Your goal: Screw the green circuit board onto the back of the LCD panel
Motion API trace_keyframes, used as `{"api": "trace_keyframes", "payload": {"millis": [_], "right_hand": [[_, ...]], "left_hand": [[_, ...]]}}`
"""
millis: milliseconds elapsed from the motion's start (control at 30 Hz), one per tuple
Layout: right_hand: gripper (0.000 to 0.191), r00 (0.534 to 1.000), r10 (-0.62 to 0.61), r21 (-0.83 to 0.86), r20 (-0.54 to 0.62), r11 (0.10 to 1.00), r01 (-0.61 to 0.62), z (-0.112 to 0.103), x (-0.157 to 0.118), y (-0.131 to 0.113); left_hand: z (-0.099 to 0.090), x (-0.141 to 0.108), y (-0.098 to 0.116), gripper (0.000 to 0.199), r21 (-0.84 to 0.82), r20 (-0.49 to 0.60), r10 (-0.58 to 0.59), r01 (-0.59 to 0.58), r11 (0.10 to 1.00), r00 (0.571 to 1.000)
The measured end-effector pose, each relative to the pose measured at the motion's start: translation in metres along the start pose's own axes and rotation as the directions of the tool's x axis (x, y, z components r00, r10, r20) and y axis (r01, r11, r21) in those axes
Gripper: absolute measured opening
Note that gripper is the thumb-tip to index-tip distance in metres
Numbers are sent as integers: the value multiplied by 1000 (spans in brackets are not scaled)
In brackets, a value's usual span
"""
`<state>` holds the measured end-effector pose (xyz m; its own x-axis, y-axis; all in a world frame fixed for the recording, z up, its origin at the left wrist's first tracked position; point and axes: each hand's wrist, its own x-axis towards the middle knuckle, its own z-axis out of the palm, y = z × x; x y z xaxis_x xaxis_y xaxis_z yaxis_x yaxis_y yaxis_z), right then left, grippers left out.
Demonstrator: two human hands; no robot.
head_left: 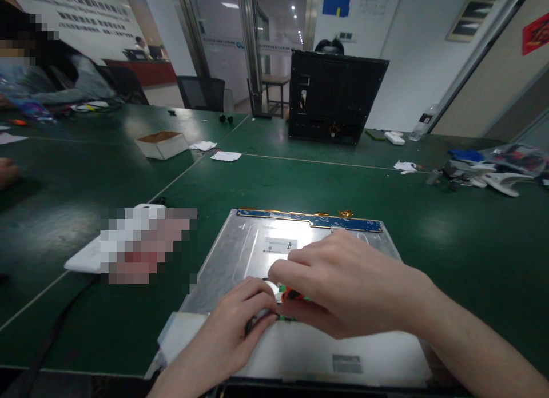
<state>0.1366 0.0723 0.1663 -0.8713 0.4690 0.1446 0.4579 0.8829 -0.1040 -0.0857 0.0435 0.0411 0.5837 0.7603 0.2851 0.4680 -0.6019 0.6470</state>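
A silvery metal-backed display panel [304, 352] lies on the green table in front of me, with a blue circuit strip [291, 217] along its far edge. My right hand [347, 283] reaches across the panel, fingers closed round an orange-and-black tool handle [292, 295]; the tool's tip is hidden. Beside it, my left hand [234, 321] rests low over the panel, thumb and fingers pinched on something dark that is mostly covered. Between both hands, bits of a small green circuit board [286, 318] show. Translucent film [180, 332] sticks out at the panel's near left corner.
A black monitor housing [334, 95] stands upright across the table. An open carton [165, 146] and white papers [226, 156] lie further left. Bagged and loose items [489, 169] are at right, near a bottle [424, 123]. Another person [64, 78] sits at far left.
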Motion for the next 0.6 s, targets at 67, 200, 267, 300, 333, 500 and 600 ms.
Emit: {"api": "trace_keyframes", "payload": {"millis": [67,200,267,300,333,500,600], "right_hand": [[14,1000,-9,2,4,1000,9,-1,0,0],[11,1000,-25,45,17,999,24,-3,-2,-1],[10,999,-28,76,30,997,25,-4,-3,-1],[11,999,-28,86,36,996,25,-5,-3,-1],[11,999,-27,92,40,995,23,-5,-3,-1],[12,999,-25,96,46,995,21,-5,-3,-2],[12,998,-20,97,51,995,15,-5,-3,-2]], "left_hand": [[0,0,1,16,0,-5,2,-2,1000,1000],[0,1,1,17,17,-23,8,-8,1000,1000],[0,1,0,18,24,-35,15,-14,1000,999],[1,1,0,19,27,-39,15,-14,1000,999],[1,0,0,20,29,-40,15,-14,999,999],[2,-1,-2,19,24,-20,2,-1,1000,1000],[2,0,-1,17,27,-14,-4,4,1000,1000]]}}
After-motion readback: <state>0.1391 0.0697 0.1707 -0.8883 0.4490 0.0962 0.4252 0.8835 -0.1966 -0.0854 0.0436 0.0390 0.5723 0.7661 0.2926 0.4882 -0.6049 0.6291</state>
